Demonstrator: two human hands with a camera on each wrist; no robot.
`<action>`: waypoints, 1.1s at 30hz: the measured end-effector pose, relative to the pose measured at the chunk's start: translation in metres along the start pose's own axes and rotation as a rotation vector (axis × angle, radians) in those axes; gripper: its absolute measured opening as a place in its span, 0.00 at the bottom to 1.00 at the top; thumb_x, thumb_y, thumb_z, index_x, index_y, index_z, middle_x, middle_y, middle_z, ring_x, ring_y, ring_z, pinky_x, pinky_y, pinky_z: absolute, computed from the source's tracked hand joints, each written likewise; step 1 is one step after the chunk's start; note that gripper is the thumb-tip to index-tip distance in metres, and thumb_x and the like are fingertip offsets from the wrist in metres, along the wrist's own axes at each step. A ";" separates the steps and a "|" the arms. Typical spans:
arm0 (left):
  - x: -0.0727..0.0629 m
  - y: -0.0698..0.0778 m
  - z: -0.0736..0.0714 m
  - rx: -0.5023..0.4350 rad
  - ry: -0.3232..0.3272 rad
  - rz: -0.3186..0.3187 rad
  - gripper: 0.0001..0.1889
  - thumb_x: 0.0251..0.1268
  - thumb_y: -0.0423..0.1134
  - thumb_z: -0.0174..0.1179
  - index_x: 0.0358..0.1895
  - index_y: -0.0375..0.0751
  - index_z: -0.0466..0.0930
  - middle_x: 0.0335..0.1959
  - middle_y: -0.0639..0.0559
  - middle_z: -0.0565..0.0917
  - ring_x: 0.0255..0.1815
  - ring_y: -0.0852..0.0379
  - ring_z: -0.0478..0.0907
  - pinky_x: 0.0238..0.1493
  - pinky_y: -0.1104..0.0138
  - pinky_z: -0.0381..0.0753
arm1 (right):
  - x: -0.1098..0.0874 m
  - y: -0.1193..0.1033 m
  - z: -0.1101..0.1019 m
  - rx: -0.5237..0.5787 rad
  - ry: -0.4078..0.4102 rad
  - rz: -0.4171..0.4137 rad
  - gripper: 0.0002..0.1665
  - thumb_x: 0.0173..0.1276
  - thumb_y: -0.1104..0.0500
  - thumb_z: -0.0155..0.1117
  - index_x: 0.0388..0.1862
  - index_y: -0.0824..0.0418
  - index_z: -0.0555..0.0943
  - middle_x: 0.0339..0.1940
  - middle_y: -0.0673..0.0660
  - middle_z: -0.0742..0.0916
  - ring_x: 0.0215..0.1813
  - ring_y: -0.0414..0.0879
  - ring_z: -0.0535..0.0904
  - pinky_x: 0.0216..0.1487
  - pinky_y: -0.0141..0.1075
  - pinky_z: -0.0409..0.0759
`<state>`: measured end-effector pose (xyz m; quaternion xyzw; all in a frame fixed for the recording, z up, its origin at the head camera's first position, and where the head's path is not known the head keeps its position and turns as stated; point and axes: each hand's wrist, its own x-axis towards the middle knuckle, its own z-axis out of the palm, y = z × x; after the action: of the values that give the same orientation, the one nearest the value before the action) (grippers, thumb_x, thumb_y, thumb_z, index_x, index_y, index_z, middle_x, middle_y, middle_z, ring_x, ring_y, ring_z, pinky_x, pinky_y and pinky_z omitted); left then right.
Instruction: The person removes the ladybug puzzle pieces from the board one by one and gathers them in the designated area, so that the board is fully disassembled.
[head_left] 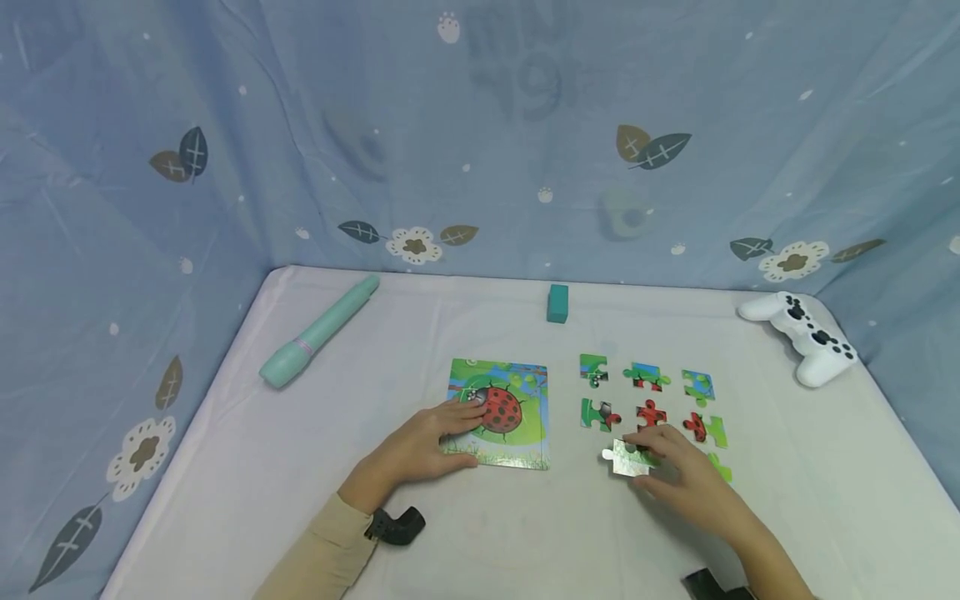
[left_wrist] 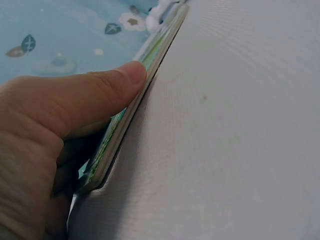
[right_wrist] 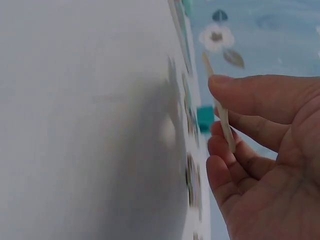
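A square ladybug picture board lies on the white table. My left hand rests on its left side with fingers stretched over the ladybug. In the left wrist view the thumb presses along the board's near edge. My right hand pinches a jigsaw piece between thumb and fingers, its surface shiny with some green. The right wrist view shows this piece edge-on, lifted off the cloth. Beyond that hand several jigsaw pieces with green, blue and red parts, such as a corner piece, lie in rows.
A mint-green wand-shaped object lies at the back left. At the back middle stands a teal block. A white game controller is at the far right. Blue patterned cloth hangs behind the table.
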<state>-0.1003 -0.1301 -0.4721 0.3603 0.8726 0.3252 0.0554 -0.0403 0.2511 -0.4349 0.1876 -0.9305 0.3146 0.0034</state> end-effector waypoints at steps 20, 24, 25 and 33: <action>0.001 -0.001 0.000 0.023 -0.014 -0.012 0.31 0.57 0.55 0.65 0.62 0.44 0.75 0.67 0.57 0.72 0.71 0.53 0.64 0.71 0.57 0.63 | -0.022 0.023 -0.012 -0.144 -0.037 0.095 0.27 0.49 0.61 0.76 0.51 0.49 0.80 0.47 0.44 0.78 0.49 0.31 0.68 0.46 0.30 0.77; 0.001 -0.001 0.000 0.015 -0.009 -0.011 0.31 0.57 0.55 0.65 0.62 0.43 0.75 0.66 0.57 0.72 0.71 0.52 0.64 0.71 0.57 0.64 | -0.022 0.026 -0.011 -0.150 -0.001 0.049 0.27 0.48 0.61 0.77 0.50 0.49 0.80 0.46 0.43 0.77 0.48 0.29 0.65 0.44 0.27 0.74; 0.001 0.000 0.000 0.014 -0.008 -0.011 0.31 0.57 0.55 0.65 0.62 0.43 0.75 0.66 0.57 0.72 0.71 0.52 0.64 0.71 0.56 0.64 | -0.023 0.026 -0.011 -0.151 0.000 0.049 0.27 0.48 0.61 0.77 0.50 0.49 0.80 0.46 0.44 0.77 0.48 0.29 0.65 0.44 0.28 0.74; 0.001 0.000 0.000 0.005 -0.009 -0.013 0.31 0.56 0.54 0.65 0.62 0.43 0.75 0.66 0.56 0.72 0.71 0.51 0.64 0.71 0.56 0.64 | -0.024 0.028 -0.009 -0.103 0.055 0.022 0.31 0.46 0.60 0.78 0.52 0.53 0.79 0.47 0.48 0.79 0.50 0.28 0.67 0.51 0.14 0.63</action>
<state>-0.1010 -0.1294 -0.4715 0.3563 0.8755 0.3208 0.0606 -0.0285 0.2856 -0.4474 0.1684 -0.9469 0.2715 0.0351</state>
